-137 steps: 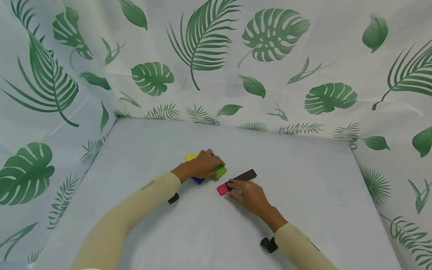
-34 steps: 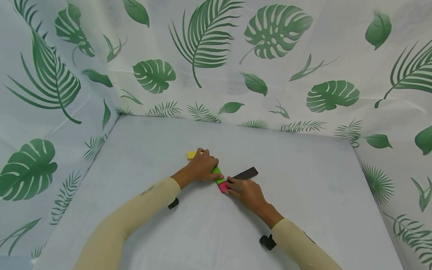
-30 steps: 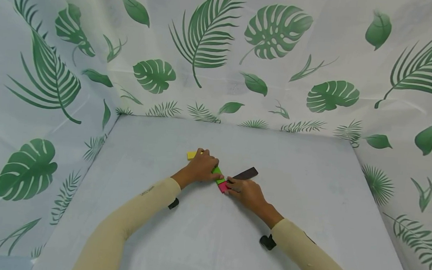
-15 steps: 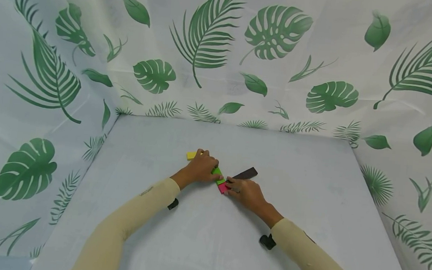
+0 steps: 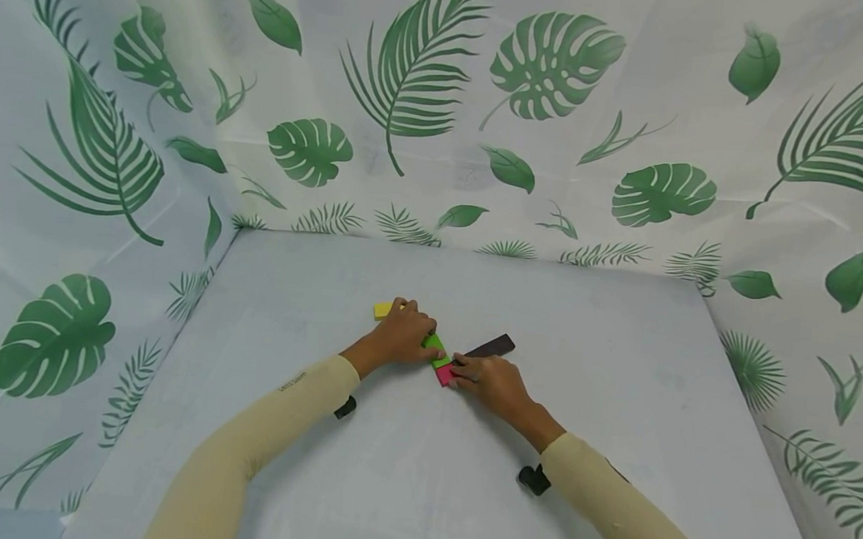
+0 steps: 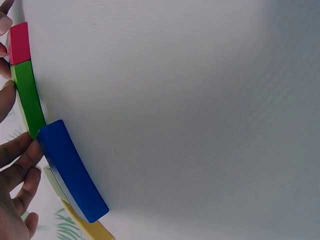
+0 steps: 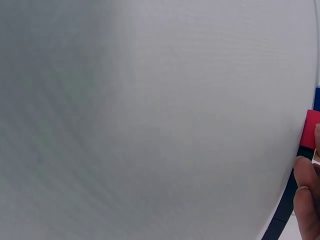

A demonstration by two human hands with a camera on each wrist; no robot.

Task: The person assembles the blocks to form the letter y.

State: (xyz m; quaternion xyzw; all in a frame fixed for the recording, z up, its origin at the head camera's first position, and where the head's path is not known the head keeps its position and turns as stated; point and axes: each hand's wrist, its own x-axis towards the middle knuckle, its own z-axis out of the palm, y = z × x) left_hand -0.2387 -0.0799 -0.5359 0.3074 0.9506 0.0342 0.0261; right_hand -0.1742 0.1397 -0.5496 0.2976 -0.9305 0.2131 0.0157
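Observation:
My left hand (image 5: pixel 403 336) pinches a bright green block (image 6: pixel 31 97), thumb against its side and fingertips by its far end. That end meets a blue block (image 6: pixel 72 170), which the hand hides in the head view. A yellow block (image 5: pixel 383 310) shows past the knuckles. The green block's other end meets a red block (image 5: pixel 445 375), almost in line with it. My right hand (image 5: pixel 497 384) pinches the red block where it joins a black strip (image 5: pixel 492 346), which slants away to the right; in the right wrist view, fingers overlap both pieces.
A pale green piece (image 6: pixel 56 184) lies between the blue and yellow blocks. The pale tabletop (image 5: pixel 402 468) stretches toward me. Behind it hangs a white leaf-print curtain (image 5: pixel 444 95), which also closes off both sides. Black wrist cameras (image 5: pixel 534 480) sit under the sleeves.
Over several seconds the left hand has swung the green block down and right against the red one, which has turned slightly. The gap between them has closed. The last second shows almost no movement.

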